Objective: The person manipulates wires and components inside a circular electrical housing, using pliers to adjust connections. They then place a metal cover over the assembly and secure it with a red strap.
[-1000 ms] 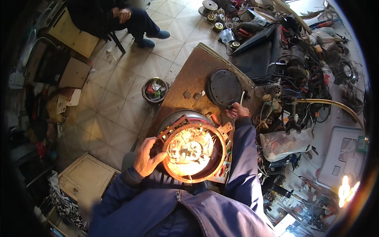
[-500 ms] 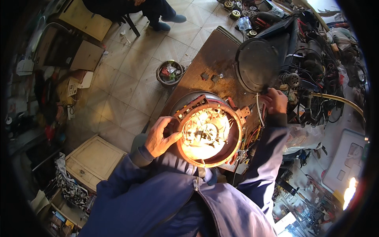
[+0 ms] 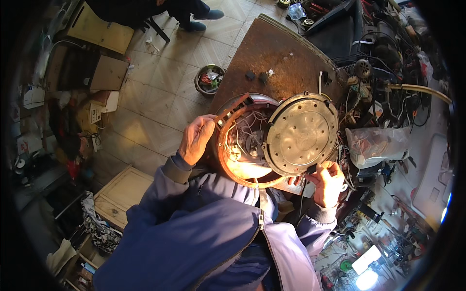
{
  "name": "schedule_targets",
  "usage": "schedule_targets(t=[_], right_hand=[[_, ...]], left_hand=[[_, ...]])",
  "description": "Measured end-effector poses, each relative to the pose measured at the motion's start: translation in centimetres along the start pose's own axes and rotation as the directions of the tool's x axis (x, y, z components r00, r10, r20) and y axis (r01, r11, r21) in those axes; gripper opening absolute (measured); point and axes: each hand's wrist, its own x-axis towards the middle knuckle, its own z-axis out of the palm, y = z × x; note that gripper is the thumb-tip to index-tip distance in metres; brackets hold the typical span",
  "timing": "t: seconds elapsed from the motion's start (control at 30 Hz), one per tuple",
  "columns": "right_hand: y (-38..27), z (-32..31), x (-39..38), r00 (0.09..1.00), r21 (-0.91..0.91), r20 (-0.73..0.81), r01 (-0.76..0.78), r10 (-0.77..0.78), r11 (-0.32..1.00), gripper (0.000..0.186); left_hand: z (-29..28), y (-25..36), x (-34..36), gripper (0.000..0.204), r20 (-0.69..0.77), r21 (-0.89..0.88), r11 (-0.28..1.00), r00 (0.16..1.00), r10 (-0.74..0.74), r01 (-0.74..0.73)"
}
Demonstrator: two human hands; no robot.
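Note:
An opened round appliance with a reddish rim (image 3: 221,155), wires (image 3: 246,127) and a bright patch inside sits at the near end of the wooden table (image 3: 242,48). My left hand (image 3: 196,138) grips its left rim, thumb on top. My right hand (image 3: 327,183) has its fingers closed on the lower edge of a round metal cover (image 3: 300,136) with small holes around its face. That cover is over the right part of the appliance, hiding some of the inside. Small dark pieces (image 3: 262,77) lie farther up the table.
A person (image 3: 184,12) sits at upper left by a cabinet (image 3: 97,29). A bucket of scraps (image 3: 208,79) stands on the tiled floor. Cables, parts and a plastic bag (image 3: 376,145) crowd the right side. A pale board (image 3: 114,199) is at lower left.
My right hand has brought the cover from the table's far right down over the appliance, dark face earlier, lighter face now. My left hand remains on the rim.

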Motion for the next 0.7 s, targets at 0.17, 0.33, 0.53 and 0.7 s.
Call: schedule_targets(t=[0.17, 0.33, 0.53, 0.7], right_hand=[[2.6, -0.7, -1.7, 1.000, 0.167, 0.027, 0.002, -0.007, 0.986, 0.014], [4.2, -2.8, -2.0, 0.998, 0.181, 0.066, 0.007, -0.019, 0.984, 0.014], [3.8, -3.7, -2.5, 0.992, 0.178, 0.083, 0.077, -0.093, 0.981, 0.016], [4.1, -3.9, -3.5, 0.996, 0.190, 0.028, 0.083, -0.090, 0.978, 0.016]], left_hand=[[-0.3, 0.3, 0.5, 0.046, -0.010, 0.143, 0.989, 0.999, -0.037, 0.038], [0.1, -0.6, 0.7, 0.050, -0.055, 0.020, 0.999, 0.998, -0.025, 0.026], [-0.5, 0.0, 2.6, 0.049, 0.012, 0.005, 1.000, 1.000, 0.026, -0.026], [-0.5, 1.4, 4.6, 0.048, 0.094, 0.110, 0.993, 0.995, 0.023, -0.033]])
